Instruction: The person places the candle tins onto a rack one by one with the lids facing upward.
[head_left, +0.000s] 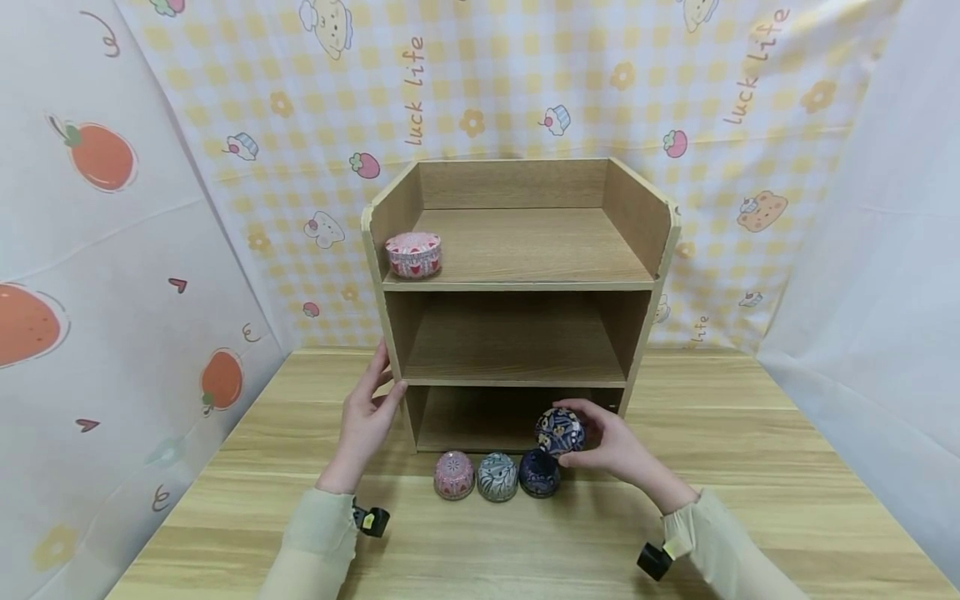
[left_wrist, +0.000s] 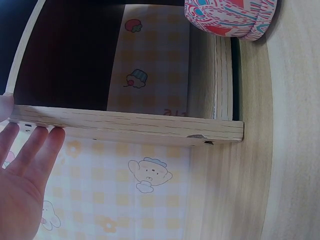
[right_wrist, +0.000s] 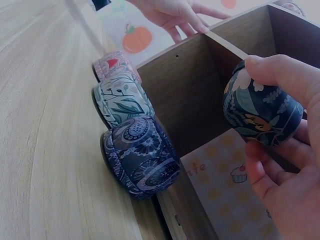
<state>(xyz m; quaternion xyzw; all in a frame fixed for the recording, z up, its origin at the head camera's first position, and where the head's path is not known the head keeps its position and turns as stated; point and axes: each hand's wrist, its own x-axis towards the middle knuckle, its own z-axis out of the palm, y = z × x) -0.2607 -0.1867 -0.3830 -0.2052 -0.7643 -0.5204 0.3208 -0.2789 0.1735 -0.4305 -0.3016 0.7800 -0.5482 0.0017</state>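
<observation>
a blue flowered tin (head_left: 560, 431), lifted off the table (head_left: 450, 567), hangs in front of the shelf's (head_left: 517, 383) bottom opening, pinched between the thumb and fingers of my right hand (head_left: 609, 442), at its three o'clock. with the tin held by its sides, even, gentle pressure looks best, enough to stop it twisting or slipping. nearest, at seven o'clock, is a navy patterned tin (head_left: 539, 473); keeping mine raised should spare that one a knock. a pale green leafy tin (head_left: 497, 477) at eight and a small pink tin (head_left: 453, 475) between eight and nine fill out the row. at nine o'clock my left hand (head_left: 365, 421), unclenched, lays extended fingers against the shelf's left side, thumb at the front edge; light, steady contact should guard against shifting. between ten and eleven, a pink heart-patterned tin (head_left: 414, 255) sits at the top deck's left end. at twelve, behind everything, hangs checked cloth (head_left: 510, 83).
</observation>
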